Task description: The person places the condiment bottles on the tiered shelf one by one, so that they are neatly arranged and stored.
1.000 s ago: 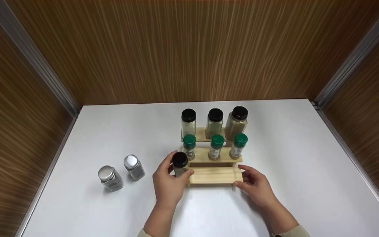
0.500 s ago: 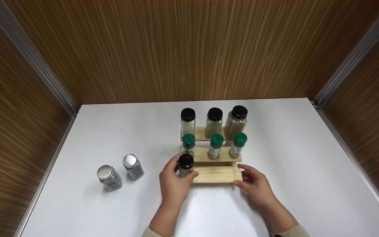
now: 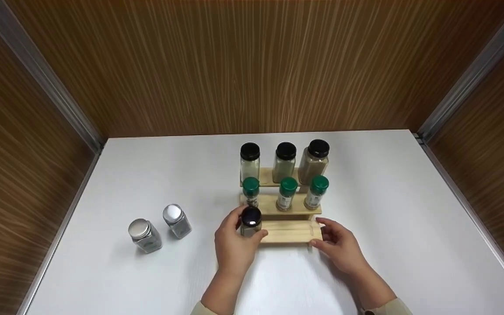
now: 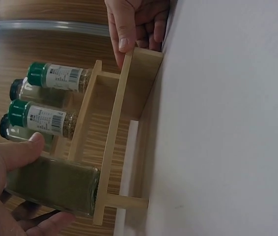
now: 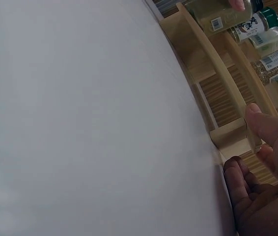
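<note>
My left hand (image 3: 236, 249) grips a black-capped glass spice jar (image 3: 251, 221) at the left end of the lowest tier of a wooden spice rack (image 3: 289, 232). In the left wrist view that jar (image 4: 53, 184) holds greenish powder, and its base meets the shelf board. My right hand (image 3: 339, 247) pinches the right end of the same tier, thumb on the front edge; the right wrist view shows the thumb (image 5: 262, 123) against the board. On the middle tier stand green-capped spice jars (image 3: 287, 194). Black-capped jars (image 3: 285, 164) stand on the top tier.
Two silver-capped glass jars, one (image 3: 145, 235) farther left and another (image 3: 177, 221) nearer the rack, stand on the white table (image 3: 81, 271). Wood-grain panels (image 3: 252, 65) enclose the back and sides.
My left hand has moved the black-capped jar rightward from the rack's left edge onto the lowest tier. My right hand has kept its hold on the rack's right end.
</note>
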Motion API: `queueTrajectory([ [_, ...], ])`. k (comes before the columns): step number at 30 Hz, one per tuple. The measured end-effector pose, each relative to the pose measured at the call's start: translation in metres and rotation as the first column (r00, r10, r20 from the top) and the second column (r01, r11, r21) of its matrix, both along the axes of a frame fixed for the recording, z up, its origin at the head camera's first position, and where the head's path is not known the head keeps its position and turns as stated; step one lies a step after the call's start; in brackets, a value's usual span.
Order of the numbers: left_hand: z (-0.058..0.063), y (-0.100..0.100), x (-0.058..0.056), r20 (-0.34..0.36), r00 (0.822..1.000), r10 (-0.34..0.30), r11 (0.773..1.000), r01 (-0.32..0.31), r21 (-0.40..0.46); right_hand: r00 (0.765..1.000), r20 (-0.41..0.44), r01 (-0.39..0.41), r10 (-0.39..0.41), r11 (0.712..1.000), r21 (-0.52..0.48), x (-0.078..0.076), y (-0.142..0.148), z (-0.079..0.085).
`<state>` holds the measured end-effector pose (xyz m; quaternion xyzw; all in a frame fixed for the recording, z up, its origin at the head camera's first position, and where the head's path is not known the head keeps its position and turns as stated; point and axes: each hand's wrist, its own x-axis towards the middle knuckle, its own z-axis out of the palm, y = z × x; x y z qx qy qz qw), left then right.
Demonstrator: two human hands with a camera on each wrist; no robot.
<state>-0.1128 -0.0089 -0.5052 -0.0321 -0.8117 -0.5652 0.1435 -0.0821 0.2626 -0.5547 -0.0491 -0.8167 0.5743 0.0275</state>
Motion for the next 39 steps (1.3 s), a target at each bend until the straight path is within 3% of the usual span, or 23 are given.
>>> queueTrajectory([
  [9, 0.005, -0.009, 0.004, 0.039, 0.999, 0.010, 1.000, -0.009, -0.025, 0.999, 0.012, 0.042, -0.043, 0.999, 0.017, 0.000, -0.003, 0.002],
  [12, 0.008, -0.016, 0.004, 0.000, 0.999, 0.034, 0.999, -0.034, -0.003, 0.999, 0.023, 0.047, -0.048, 0.999, 0.018, 0.000, -0.003, 0.003],
  [15, 0.010, -0.027, 0.003, -0.086, 0.994, 0.068, 0.997, -0.063, 0.053, 0.998, 0.029, 0.051, -0.052, 0.999, 0.018, 0.000, -0.002, 0.003],
  [18, 0.009, -0.039, 0.000, -0.184, 0.974, 0.131, 0.988, -0.112, 0.108, 0.998, 0.034, 0.049, -0.050, 0.999, 0.014, 0.000, -0.001, 0.004],
  [21, 0.008, -0.051, -0.005, -0.256, 0.942, 0.217, 0.974, -0.192, 0.121, 0.999, 0.033, 0.030, -0.031, 1.000, 0.005, 0.001, 0.000, 0.004],
  [26, 0.005, -0.069, -0.014, -0.311, 0.881, 0.358, 0.929, -0.369, 0.024, 1.000, 0.020, 0.003, -0.003, 1.000, -0.009, 0.001, 0.002, 0.002],
  [29, 0.003, -0.078, -0.018, -0.317, 0.862, 0.395, 0.905, -0.425, -0.029, 1.000, 0.019, 0.013, -0.013, 1.000, -0.010, 0.000, 0.002, 0.002],
  [39, -0.010, -0.091, -0.029, -0.204, 0.897, 0.392, 0.906, -0.415, -0.086, 0.999, 0.026, 0.033, -0.033, 0.999, 0.013, -0.001, 0.000, 0.001],
])
